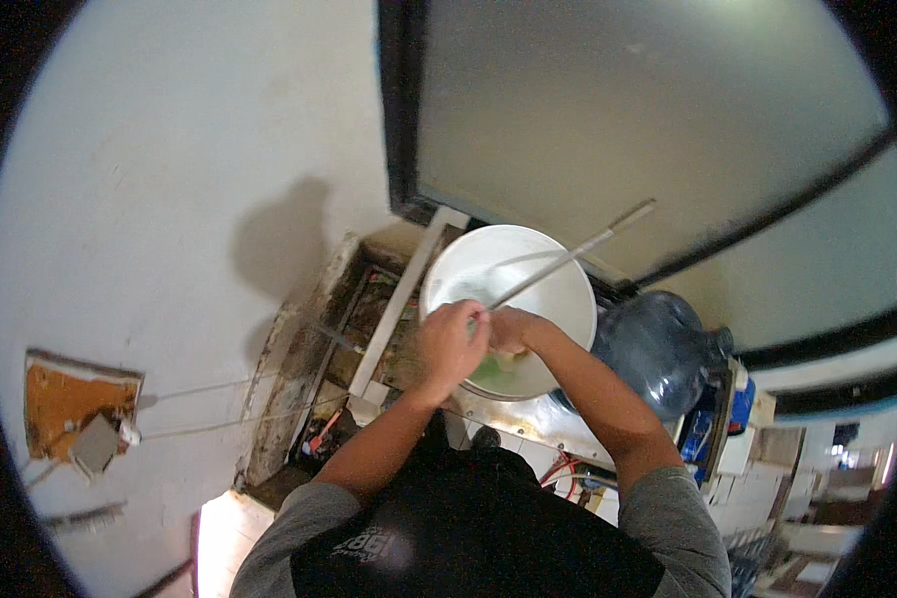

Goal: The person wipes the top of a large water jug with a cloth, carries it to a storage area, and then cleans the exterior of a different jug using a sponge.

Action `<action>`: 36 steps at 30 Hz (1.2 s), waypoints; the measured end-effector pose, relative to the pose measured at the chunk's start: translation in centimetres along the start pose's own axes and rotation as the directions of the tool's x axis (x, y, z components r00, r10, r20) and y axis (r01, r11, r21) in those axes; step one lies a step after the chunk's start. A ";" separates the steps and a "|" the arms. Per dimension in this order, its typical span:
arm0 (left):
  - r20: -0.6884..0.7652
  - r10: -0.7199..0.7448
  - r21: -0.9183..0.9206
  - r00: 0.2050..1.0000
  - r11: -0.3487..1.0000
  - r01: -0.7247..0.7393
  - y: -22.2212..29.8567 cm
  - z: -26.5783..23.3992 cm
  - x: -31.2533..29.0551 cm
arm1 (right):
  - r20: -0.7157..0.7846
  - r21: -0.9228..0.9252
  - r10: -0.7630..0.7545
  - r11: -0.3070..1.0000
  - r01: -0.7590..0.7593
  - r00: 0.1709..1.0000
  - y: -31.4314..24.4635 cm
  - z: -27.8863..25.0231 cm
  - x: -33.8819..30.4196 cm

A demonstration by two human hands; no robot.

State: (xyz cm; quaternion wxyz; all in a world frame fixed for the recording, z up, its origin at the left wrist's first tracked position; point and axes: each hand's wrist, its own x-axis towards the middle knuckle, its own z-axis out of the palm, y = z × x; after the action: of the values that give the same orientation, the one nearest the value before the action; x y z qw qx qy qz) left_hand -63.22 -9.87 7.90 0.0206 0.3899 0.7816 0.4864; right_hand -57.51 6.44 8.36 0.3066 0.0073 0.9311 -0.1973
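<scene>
A white round bucket point(562, 361) stands in front of me, with something blurred and green point(496, 376) low inside it. Over its near-left part, my left hand point(452, 344) is closed, its fingers at the lower end of a long thin stick point(578, 251). That stick slants up past the far-right rim. Close beside the left hand, my right hand point(511, 331) reaches into the bucket with its fingers bent down. The right fingertips are partly hidden, and what they grip cannot be made out.
A large dark translucent water jug point(653, 351) lies right of the bucket. To the left, a pale bar point(401, 304) crosses a grimy recess along the white wall point(199, 149). A dark-framed frosted panel point(608, 120) rises behind. Red tubing point(562, 468) shows below the metal surface point(528, 417).
</scene>
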 end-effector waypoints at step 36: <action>0.209 0.457 -0.232 0.864 0.882 -0.411 17.8 20.3 -2.0 | -0.798 0.478 0.492 0.868 0.132 -0.347 14.7 11.1 -30.4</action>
State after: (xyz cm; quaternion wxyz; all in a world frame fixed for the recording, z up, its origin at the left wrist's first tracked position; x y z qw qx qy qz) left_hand -43.01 8.00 10.34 0.0467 0.6127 0.6169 0.4918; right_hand -24.57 19.11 12.28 -0.5518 0.3782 0.7071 -0.2293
